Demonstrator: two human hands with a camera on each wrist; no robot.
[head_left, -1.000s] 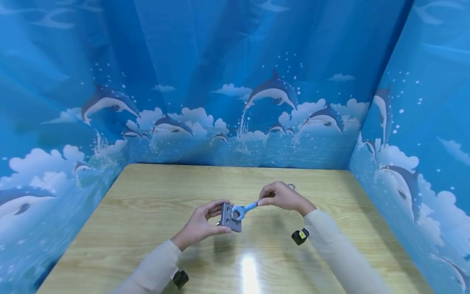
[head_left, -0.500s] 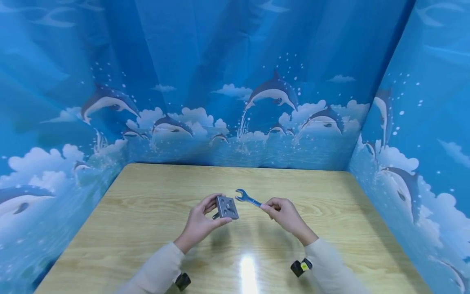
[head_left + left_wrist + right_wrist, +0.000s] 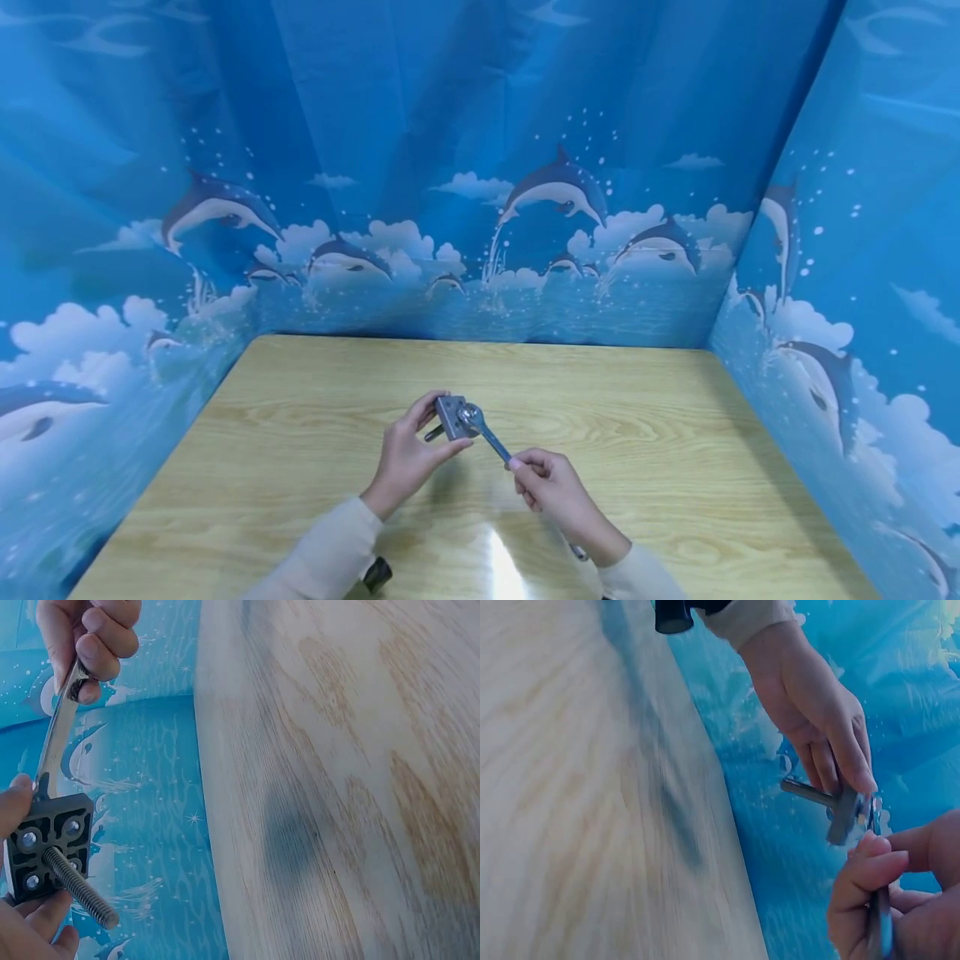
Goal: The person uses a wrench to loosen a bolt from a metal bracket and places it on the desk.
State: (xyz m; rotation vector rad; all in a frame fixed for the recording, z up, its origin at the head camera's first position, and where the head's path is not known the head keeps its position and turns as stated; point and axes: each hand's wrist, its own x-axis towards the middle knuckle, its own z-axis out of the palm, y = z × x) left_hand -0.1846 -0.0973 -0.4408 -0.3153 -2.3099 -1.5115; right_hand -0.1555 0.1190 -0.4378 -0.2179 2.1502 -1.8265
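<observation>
Above the table, my left hand [image 3: 408,454] holds a small grey square plate [image 3: 450,414] by its edges, thumb on one side and fingers on the other. From the plate's underside sticks a long threaded bolt [image 3: 81,889], clearly seen in the left wrist view along with several holes around it. My right hand [image 3: 551,492] grips a metal wrench [image 3: 492,442] by its handle. The wrench's open end lies at the bolt's head on the plate's upper face; how snugly it sits there cannot be made out. Its ring end shows beyond my right wrist.
Below both hands lies a wood-grain table [image 3: 322,392]. A blue curtain [image 3: 420,308] printed with dolphins surrounds its back and sides. A black wrist camera [image 3: 377,575] hangs at the left sleeve.
The wrench came off the plate half a second ago and is back against it now. My right hand has swung towards the body, turning the handle near. The left hand keeps the plate, slightly shifted.
</observation>
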